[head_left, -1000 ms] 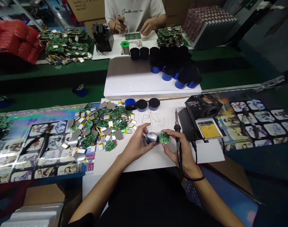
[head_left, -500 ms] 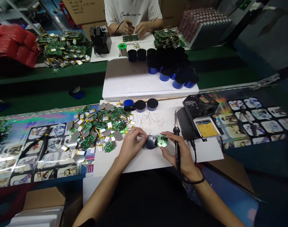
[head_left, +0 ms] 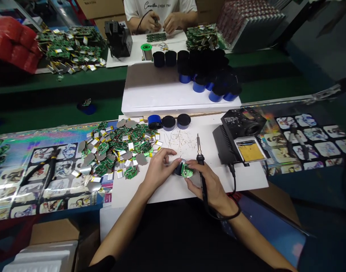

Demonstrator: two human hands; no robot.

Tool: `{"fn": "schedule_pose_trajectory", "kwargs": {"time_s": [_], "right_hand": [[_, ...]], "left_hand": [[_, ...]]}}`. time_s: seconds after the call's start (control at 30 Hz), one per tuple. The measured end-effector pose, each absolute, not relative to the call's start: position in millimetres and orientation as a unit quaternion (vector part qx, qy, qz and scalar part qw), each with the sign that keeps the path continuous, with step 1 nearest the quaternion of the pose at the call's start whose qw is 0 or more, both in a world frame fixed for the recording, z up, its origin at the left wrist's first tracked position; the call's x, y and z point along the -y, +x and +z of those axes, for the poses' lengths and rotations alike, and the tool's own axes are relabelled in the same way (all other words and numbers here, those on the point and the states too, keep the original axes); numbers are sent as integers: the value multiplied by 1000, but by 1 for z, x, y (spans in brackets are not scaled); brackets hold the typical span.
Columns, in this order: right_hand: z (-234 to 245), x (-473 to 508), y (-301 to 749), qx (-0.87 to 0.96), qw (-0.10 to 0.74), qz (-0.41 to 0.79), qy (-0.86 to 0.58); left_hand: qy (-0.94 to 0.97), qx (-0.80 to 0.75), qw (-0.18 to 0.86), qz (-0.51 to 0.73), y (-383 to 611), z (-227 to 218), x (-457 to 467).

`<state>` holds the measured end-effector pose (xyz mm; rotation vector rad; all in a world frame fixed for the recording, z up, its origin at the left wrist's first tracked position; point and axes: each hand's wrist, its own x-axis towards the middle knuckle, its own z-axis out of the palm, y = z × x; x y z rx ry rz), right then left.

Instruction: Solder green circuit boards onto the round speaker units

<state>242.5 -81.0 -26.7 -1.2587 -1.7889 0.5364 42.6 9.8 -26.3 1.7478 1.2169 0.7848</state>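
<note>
My right hand [head_left: 211, 185] pinches a green circuit board [head_left: 186, 171] between thumb and fingers. A soldering iron [head_left: 202, 177] is tucked in the same hand, tip up, its cord looping by the wrist. My left hand [head_left: 163, 166] is closed at the board's left edge, thumb and fingertips on a thin dark wire [head_left: 180, 155]. Under the board and partly hidden by it sits a round dark cup-shaped housing [head_left: 177, 170] on the white work board [head_left: 158, 192]. Whether the wire touches the circuit board I cannot tell.
Circuit boards with batteries [head_left: 124, 147] are heaped at left, near pliers [head_left: 48, 168]. Round housings [head_left: 168, 122] stand behind my hands. At right is a soldering station [head_left: 226, 143] with a yellow sponge [head_left: 249, 151]. A co-worker's hands [head_left: 161, 23] work across the bench, beyond a white foam slab [head_left: 150, 94].
My right hand has moved left with the circuit board and soldering iron, bringing the board over the dark housing and against my left fingertips. The view has shifted slightly.
</note>
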Motion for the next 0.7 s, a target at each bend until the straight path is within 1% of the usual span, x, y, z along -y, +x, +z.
{"fn": "schedule_pose_trajectory", "kwargs": {"time_s": [0.1,0.17,0.23,0.33,0.43,0.53,0.7], "right_hand": [[-27,81,241,718,431,208,-506],[-28,81,241,718,426,212,-507],[-29,81,241,725,418,217,-502],[-31,78,241,743,405,210,-490],[-33,71,240,752,401,187,-488],[-34,65,240,757,402,177,-485],[-31,61,244,776,381,185,-468]], "left_hand": [[719,-465,418,305,46,-25,-13],[713,-452,436,311,48,-23,-14],[672,-448,495,320,47,-22,-13],[567,-432,622,325,40,-21,-6],[492,-425,685,329,34,-23,4],[457,-430,697,347,32,-26,12],[464,-437,671,379,34,-27,14]]}}
